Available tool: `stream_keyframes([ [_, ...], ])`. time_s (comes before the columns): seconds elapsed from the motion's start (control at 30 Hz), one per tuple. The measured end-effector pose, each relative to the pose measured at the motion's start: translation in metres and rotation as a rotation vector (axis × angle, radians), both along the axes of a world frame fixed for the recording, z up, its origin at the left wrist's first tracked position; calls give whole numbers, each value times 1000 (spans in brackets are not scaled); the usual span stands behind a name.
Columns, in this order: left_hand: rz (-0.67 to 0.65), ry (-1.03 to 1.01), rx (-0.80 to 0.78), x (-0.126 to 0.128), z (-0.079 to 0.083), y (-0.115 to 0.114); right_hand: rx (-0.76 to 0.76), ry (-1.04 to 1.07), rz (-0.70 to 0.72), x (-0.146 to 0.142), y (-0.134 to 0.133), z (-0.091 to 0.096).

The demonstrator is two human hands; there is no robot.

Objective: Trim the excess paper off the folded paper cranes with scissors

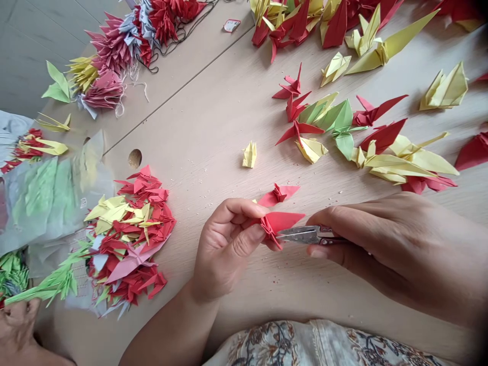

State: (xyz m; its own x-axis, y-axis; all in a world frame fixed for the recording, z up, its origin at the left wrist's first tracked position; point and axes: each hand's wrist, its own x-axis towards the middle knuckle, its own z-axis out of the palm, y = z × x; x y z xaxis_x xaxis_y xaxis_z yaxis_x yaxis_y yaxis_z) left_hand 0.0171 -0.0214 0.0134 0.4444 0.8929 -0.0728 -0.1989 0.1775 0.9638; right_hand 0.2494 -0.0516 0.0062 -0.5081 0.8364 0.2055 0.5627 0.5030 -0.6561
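Over a light wooden table [198, 107], seen from the head-worn camera, the person's left hand [229, 244] pinches a red paper crane [280, 222] between thumb and curled fingers, a firm, closed hold on its folded body. The right hand [396, 249] is closed around a pair of thread snips [308, 235], whose steel blades reach in to touch the crane at its underside (small things, those snips, nearly lost in the fingers). A second red crane [278, 194] sits just above, near the left hand's knuckles. Tiny paper flecks [274, 284] dot the wood around both hands. To the left lies a heaped pile of red, yellow, green and pink cranes [129, 239], beside a crumpled plastic bag [49, 198]. Farther up, cranes on dark string [114, 51] bunch together, and loose red, yellow and green cranes [366, 127] spread across the right side, with one small yellow crane [249, 154] apart from them. Another person's hand [17, 325] shows in the bottom left corner, and a floral-patterned garment [316, 345] edges the bottom.
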Motion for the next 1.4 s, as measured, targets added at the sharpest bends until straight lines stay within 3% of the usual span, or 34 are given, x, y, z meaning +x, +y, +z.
stream_keyframes([
  [0.27, -28, -101, -106, 2, 1, -1, 22, 3, 4, -1, 1, 5],
  [0.6, -54, -66, -87, 2, 1, -1, 22, 23, 24, 1, -1, 2],
  [0.87, -47, -168, -353, 2, 8, -4, 31, -15, 42, 1, -2, 2],
  [1.4, -49, -204, -367, 3, 7, -2, 20, -7, 43, -1, 1, 2],
])
